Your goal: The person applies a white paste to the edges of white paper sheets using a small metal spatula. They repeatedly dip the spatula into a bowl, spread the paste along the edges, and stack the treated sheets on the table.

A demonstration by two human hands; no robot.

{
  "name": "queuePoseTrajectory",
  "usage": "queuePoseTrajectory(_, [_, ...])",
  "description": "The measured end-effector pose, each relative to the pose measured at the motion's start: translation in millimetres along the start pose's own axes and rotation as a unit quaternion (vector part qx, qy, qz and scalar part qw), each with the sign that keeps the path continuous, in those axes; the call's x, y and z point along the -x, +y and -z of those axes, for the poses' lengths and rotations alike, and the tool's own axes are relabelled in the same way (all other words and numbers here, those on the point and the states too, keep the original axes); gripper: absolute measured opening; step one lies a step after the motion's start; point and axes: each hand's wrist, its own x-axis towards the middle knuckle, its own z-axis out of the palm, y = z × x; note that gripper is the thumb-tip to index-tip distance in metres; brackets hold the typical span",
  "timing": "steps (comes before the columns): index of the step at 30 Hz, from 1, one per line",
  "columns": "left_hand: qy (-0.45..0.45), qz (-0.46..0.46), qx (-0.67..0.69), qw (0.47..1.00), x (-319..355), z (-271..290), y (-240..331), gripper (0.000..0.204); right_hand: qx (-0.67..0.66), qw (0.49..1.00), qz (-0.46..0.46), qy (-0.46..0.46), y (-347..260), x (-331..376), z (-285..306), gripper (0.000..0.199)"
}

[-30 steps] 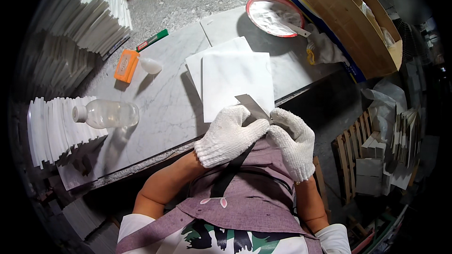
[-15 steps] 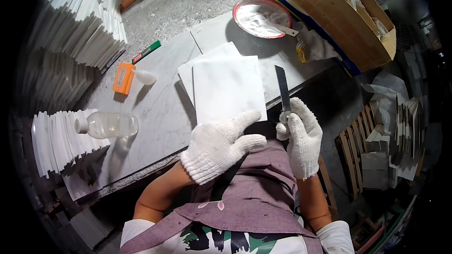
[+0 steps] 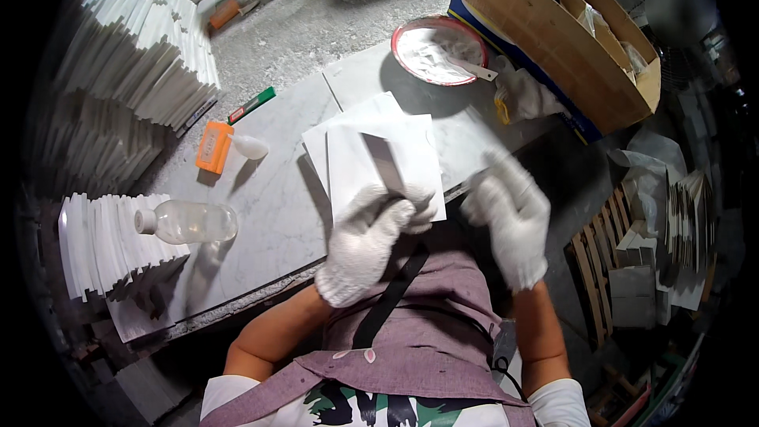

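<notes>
Has a flat blade (image 3: 381,160) pinched in the gloved fingers of the left hand (image 3: 365,241), pointing up and away over the top white board (image 3: 416,160), slightly blurred. Cannot tell whether the hand or blade touches that board. Holds the right hand (image 3: 512,221), also in a white glove, off to the right, beyond the board's near corner. Cannot tell, through the blur, how far apart those fingers are or whether gripping anything.

Has the top board lying near the front edge of the grey marble bench (image 3: 277,205), directly ahead, overlapping a lower white board (image 3: 316,152) turned at an angle beneath.

Has, farther back to the right, a red-rimmed bowl (image 3: 394,49) of white material with a spatula (image 3: 476,70) resting in it, a spare glove (image 3: 528,99) beside a cardboard box (image 3: 553,43). Keeps to the left an orange box (image 3: 213,148) next to a small pale rounded item (image 3: 251,147), a green narrow box (image 3: 251,106) behind, and a clear bottle (image 3: 194,222) lying beside a row of white slabs (image 3: 111,241).
</notes>
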Motion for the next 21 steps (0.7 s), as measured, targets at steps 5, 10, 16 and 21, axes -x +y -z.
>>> queuePoseTrajectory(5, [-0.046,0.035,0.003,0.998,25.7,25.3,16.8,0.02,0.468,0.835,0.263,0.118,-4.2,-109.5,34.8,0.042])
queuePoseTrajectory(10, [0.012,0.065,-0.05,0.997,61.8,48.5,16.2,0.028,0.653,0.74,0.145,0.072,2.9,-177.6,23.4,0.041])
queuePoseTrajectory(16, [0.141,0.107,-0.156,0.972,99.6,97.2,17.3,0.032,0.481,0.871,0.091,0.045,-28.5,-166.9,21.3,0.025])
queuePoseTrajectory(21, [0.19,0.186,-0.145,0.953,121.3,131.7,1.7,0.028,0.167,0.982,0.089,0.003,-39.9,-58.4,-16.6,0.031])
